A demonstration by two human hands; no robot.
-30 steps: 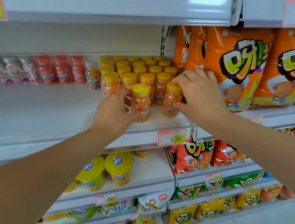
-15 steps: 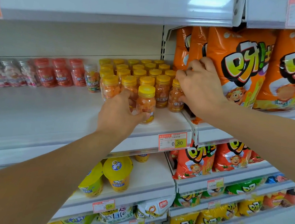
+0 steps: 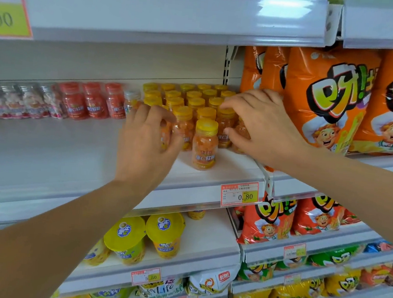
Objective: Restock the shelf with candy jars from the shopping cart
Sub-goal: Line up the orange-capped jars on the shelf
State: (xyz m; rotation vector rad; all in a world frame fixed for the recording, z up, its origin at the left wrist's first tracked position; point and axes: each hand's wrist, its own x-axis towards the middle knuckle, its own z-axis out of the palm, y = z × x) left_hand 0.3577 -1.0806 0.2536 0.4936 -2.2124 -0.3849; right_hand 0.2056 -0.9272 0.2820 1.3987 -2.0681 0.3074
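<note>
Several yellow-lidded jars of orange candy (image 3: 195,101) stand in rows on the white middle shelf (image 3: 73,153). One candy jar (image 3: 204,144) stands alone in front of the rows, and neither hand touches it. My left hand (image 3: 147,142) is at the left end of the front row, its fingers and thumb curled round a partly hidden jar (image 3: 165,134). My right hand (image 3: 260,128) lies over the right end of the rows. Its fingers are spread across the lids, its thumb is against a jar's side (image 3: 224,137), and another jar is hidden under the palm.
Red-lidded jars (image 3: 93,100) and pale ones (image 3: 13,101) line the back left of the same shelf. Big orange snack bags (image 3: 331,98) stand close on the right. A price tag (image 3: 239,194) hangs on the shelf edge. Yellow tubs (image 3: 146,236) and more bags fill the lower shelves.
My left hand let go of the front jar and shifted left onto a jar in the row behind. My right hand spread lower over the right-hand jars.
</note>
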